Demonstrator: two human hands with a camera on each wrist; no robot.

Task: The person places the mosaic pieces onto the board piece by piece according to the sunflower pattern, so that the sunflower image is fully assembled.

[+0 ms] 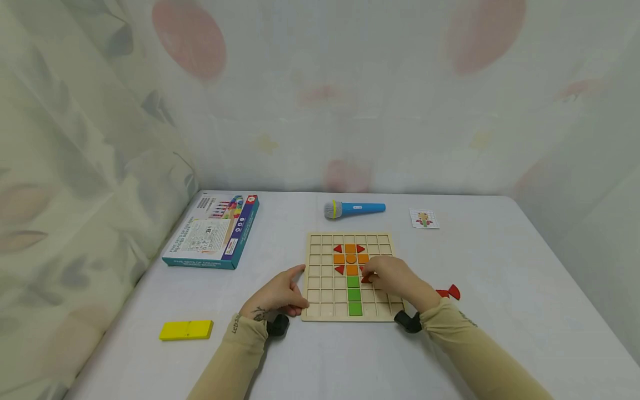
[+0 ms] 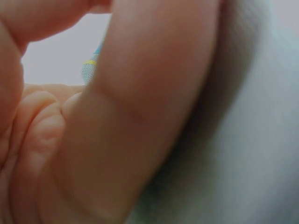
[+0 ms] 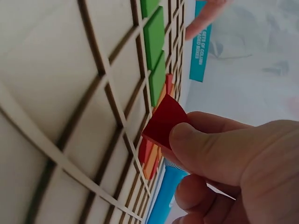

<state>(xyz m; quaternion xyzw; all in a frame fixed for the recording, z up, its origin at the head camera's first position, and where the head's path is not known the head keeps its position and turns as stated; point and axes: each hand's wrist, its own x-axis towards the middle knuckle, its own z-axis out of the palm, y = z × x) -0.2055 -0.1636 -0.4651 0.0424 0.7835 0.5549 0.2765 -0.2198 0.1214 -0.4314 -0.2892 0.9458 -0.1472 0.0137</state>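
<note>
My right hand [image 1: 395, 278] is over the right half of a wooden grid board [image 1: 327, 299]. Thumb and forefinger pinch a red fan-shaped piece [image 3: 162, 122], held close over the cells beside the green squares [image 1: 354, 294]. Above that green column sit orange squares [image 1: 350, 248] in a cross, an orange round piece [image 1: 351, 259] at its centre and red pieces [image 1: 338, 249] at its corners; my right fingers hide some. My left hand [image 1: 274, 293] rests at the board's left edge, forefinger and thumb spread along it, holding nothing.
Red fan-shaped pieces [image 1: 454, 291] lie right of the board, partly behind my right forearm. Beyond the board are a blue toy microphone [image 1: 362, 208] and a small pattern card [image 1: 424, 218]. A game box [image 1: 212, 230] lies at the back left, a yellow block [image 1: 186, 330] at the front left.
</note>
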